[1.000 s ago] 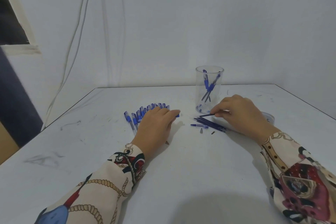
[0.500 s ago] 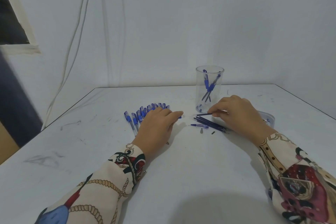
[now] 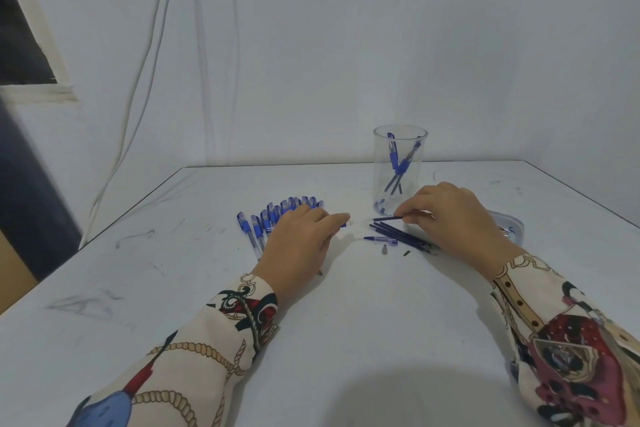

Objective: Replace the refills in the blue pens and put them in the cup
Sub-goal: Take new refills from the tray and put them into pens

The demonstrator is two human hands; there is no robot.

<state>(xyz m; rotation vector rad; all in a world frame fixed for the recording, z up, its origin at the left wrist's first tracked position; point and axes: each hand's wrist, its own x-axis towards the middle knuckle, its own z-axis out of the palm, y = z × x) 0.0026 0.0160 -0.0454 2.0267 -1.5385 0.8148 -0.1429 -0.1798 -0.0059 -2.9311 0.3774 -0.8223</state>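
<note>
My left hand (image 3: 299, 243) rests palm down on the white table (image 3: 346, 340) and holds a blue pen (image 3: 346, 222), whose clear end pokes out past the fingertips. My right hand (image 3: 453, 218) pinches a thin dark refill (image 3: 387, 218) that points left at that pen end, with a small gap between them. Several blue pens (image 3: 268, 218) lie fanned out behind and to the left of my left hand. Several loose dark refills (image 3: 401, 236) lie under my right hand. Behind them, a clear cup (image 3: 400, 149) stands upright with a few blue pens inside.
A short blue pen part (image 3: 381, 240), a grey tip cone (image 3: 384, 249) and a tiny dark piece (image 3: 407, 253) lie near the refills. A low clear container (image 3: 516, 227) sits behind my right wrist. Cables (image 3: 138, 114) hang down the wall at left.
My right hand has lifted the refill off the pile and brought it left toward the pen end. My left hand has slid slightly right, and more of the pen's clear end shows.
</note>
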